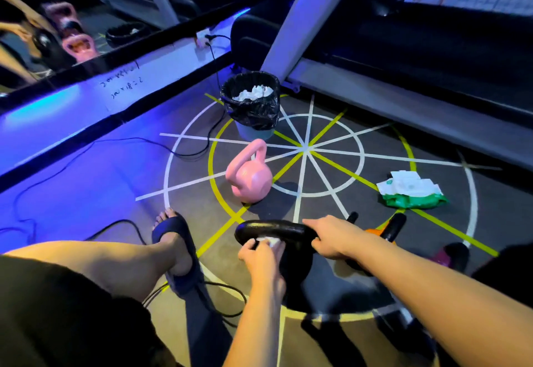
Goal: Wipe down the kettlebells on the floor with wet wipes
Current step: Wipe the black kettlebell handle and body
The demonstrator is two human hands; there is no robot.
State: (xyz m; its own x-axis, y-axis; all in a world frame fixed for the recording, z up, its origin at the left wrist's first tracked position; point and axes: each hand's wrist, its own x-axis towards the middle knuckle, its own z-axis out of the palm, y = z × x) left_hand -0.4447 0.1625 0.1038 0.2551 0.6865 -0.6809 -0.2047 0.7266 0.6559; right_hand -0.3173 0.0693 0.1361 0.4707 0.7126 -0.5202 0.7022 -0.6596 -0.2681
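While the right hand (331, 239) clamps its grip round the handle end of the black kettlebell (274, 229), likely to steady it on the floor (184, 222), the left hand (261, 257) pinches a wet wipe (269, 241) against the handle's near side. Beyond that kettlebell stand the pink kettlebell (251, 177) and the bin (253, 112). The wipe pack (409, 190) lies to its right, handy.

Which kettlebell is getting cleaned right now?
The black kettlebell: the left hand presses a white wipe on its handle, and the right hand grips it. The pink kettlebell stands untouched.

Left hand (261, 257) pinches wipe (271, 241) on kettlebell handle (274, 228).
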